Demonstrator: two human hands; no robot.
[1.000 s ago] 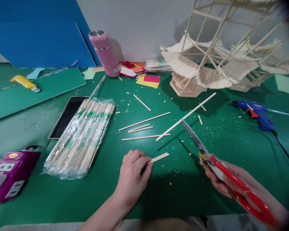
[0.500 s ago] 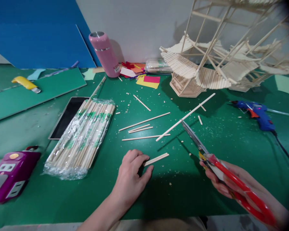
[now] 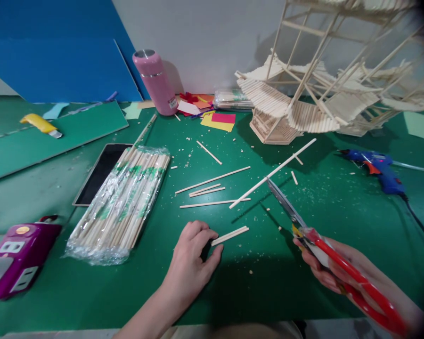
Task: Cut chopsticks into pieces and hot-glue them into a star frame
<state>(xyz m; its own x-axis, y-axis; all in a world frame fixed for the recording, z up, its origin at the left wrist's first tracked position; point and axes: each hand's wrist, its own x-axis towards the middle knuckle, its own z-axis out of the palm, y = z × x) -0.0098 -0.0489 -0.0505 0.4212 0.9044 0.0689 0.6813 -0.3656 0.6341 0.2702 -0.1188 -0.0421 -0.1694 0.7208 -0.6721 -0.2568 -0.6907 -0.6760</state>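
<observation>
Two short sticks [image 3: 231, 235] lie side by side on the green tabletop [image 3: 127, 301], near ends at the left hand [image 3: 189, 261]. Left hand: palm down, fingers curled, thumb and index finger parted with the stick ends in the gap; no firm pinch seen; whether the index fingertip touches wood, cannot tell. Right hand [image 3: 325, 270]: closed around the scissors [image 3: 342, 264], red-handled, blades directed up and to the left. A long stick [image 3: 286, 163] slants across the blade tips, raised off the surface, its shadow falling apart from it below; whether the blades clamp it, cannot tell. Beyond the left hand: one long thin stick [image 3: 212, 180], a close pair of shorter sticks [image 3: 212, 191], and another thin stick [image 3: 205, 204], its right end passing behind the raised one in this view. Pale crumbs scattered around. Left of these, a plastic-wrapped bundle of sticks [image 3: 120, 207] partly covers a dark flat device [image 3: 99, 174]; a purple socket box [image 3: 21, 259] sits near its lower left. Far side: pink flask [image 3: 157, 87], upright; stick-built structure [image 3: 268, 94] to its right. Blue glue gun [image 3: 388, 176] lies at right, in front of the structure.
</observation>
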